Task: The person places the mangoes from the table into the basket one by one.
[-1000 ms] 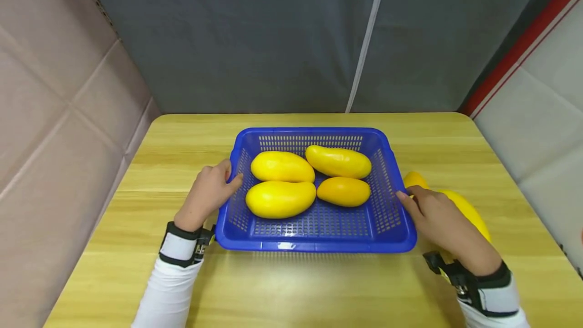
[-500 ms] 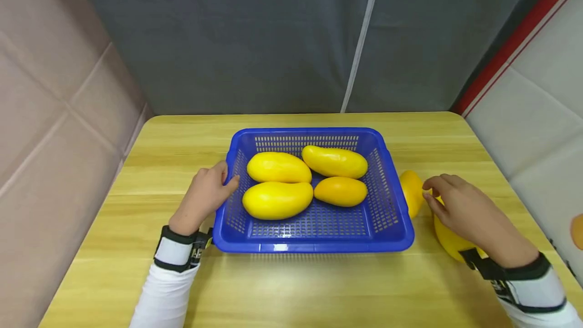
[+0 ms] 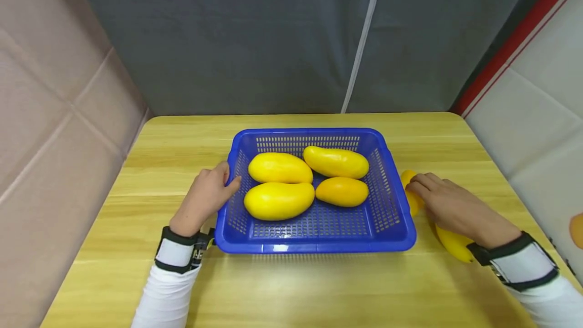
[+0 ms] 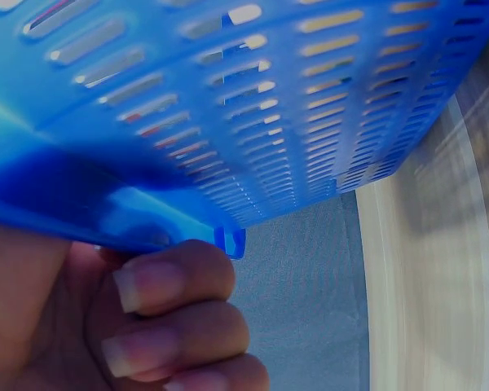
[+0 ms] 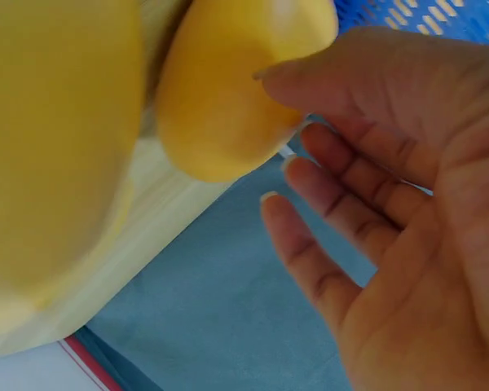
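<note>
A blue plastic mesh basket (image 3: 314, 247) sits mid-table in the head view. Inside lie several yellow mangoes, such as one at the front left (image 3: 279, 201) and a smaller orange-yellow one (image 3: 342, 192). My left hand (image 3: 203, 197) grips the basket's left rim, thumb over the top; the left wrist view has its fingers (image 4: 179, 285) curled beneath the rim. Just right of the basket my right hand (image 3: 448, 205) reaches over a loose mango (image 3: 413, 202). In the right wrist view the thumb overlaps that mango (image 5: 220, 98), while the other fingers are spread apart.
Another larger yellow fruit (image 3: 455, 247) lies on the wooden table (image 3: 314, 292), partly hidden below my right wrist. A grey curtain (image 3: 255, 39) hangs behind the table, with padded pale walls (image 3: 54, 130) at the sides.
My right hand has let go of the basket's right rim, moved right, then come back left over the loose mango. The left hand stays at the left rim.
</note>
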Available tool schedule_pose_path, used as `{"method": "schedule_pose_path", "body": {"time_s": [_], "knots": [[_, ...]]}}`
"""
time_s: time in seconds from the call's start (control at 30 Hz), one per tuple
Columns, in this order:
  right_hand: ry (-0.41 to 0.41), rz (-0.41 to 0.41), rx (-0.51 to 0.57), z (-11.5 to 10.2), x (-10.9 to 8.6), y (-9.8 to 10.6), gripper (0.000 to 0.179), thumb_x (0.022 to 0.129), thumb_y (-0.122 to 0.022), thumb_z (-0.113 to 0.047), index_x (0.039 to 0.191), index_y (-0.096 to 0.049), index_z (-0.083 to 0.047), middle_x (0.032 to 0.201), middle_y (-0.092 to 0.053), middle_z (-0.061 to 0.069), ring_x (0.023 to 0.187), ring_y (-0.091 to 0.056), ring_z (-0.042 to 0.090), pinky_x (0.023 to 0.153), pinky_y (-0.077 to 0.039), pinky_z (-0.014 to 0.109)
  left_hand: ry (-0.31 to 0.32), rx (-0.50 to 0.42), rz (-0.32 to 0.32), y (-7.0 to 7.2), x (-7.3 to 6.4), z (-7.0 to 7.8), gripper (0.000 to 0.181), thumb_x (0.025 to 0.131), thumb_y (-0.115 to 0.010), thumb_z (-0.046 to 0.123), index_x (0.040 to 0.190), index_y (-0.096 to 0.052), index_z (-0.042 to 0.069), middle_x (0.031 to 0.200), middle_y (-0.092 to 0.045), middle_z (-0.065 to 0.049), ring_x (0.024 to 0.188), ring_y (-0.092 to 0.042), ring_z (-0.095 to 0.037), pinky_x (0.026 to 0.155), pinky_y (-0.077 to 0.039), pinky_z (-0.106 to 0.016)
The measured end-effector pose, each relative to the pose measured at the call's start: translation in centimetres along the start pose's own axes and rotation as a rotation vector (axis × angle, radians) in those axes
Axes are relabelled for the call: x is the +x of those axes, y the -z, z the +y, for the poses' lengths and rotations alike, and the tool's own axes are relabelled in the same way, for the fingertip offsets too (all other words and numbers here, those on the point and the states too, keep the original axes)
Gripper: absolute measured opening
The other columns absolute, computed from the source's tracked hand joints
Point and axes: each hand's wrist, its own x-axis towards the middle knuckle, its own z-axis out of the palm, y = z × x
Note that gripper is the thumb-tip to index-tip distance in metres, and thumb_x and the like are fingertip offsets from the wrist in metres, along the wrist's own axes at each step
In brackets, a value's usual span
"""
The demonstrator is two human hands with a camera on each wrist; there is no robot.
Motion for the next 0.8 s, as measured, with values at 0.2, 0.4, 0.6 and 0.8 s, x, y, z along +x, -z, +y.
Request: {"method": "schedule_pose_path", "body": {"time_s": [0.2, 0.4, 0.6, 0.8], "knots": [[-0.050, -0.066, 0.014, 0.3, 0.1, -0.5, 0.063, 0.071, -0.078, 0.005, 0.128, -0.051, -0.002, 0.127, -0.049, 0.014, 0.119, -0.044, 0.033, 0.095, -0.039, 0.057, 0.003, -0.011, -0.027, 0.2, 0.1, 0.5, 0.028, 0.093, -0.060, 0.023, 0.079, -0.042, 0.006, 0.058, -0.036, -0.001, 0.045, -0.046, -0.016, 0.040, -0.032, -0.025], [-0.030, -0.103, -0.019, 0.7, 0.8, -0.4, 0.070, 0.073, -0.079, -0.002, 0.134, -0.045, -0.001, 0.132, -0.047, 0.018, 0.121, -0.043, 0.037, 0.093, -0.038, 0.061, 0.015, -0.035, -0.049, 0.3, 0.3, 0.8, 0.026, 0.094, -0.059, 0.024, 0.083, -0.043, 0.005, 0.059, -0.039, -0.003, 0.046, -0.049, -0.016, 0.040, -0.036, -0.025], [0.003, -0.122, -0.040, 1.1, 1.8, -0.2, 0.056, 0.084, -0.071, -0.006, 0.134, -0.046, -0.002, 0.126, -0.053, 0.017, 0.116, -0.049, 0.036, 0.091, -0.041, 0.058, 0.023, -0.054, -0.066, 0.4, 0.2, 0.9, 0.025, 0.095, -0.057, 0.024, 0.087, -0.044, 0.005, 0.059, -0.043, -0.004, 0.045, -0.051, -0.015, 0.040, -0.038, -0.024], [-0.032, -0.195, -0.011, 0.5, 3.2, -0.2, 0.047, 0.084, -0.070, -0.004, 0.127, -0.053, 0.003, 0.114, -0.057, 0.018, 0.102, -0.054, 0.036, 0.087, -0.046, 0.054, 0.024, -0.059, -0.064, 0.4, 0.0, 0.9, 0.025, 0.095, -0.057, 0.025, 0.090, -0.044, 0.004, 0.059, -0.045, -0.005, 0.045, -0.052, -0.015, 0.040, -0.038, -0.024]]}}
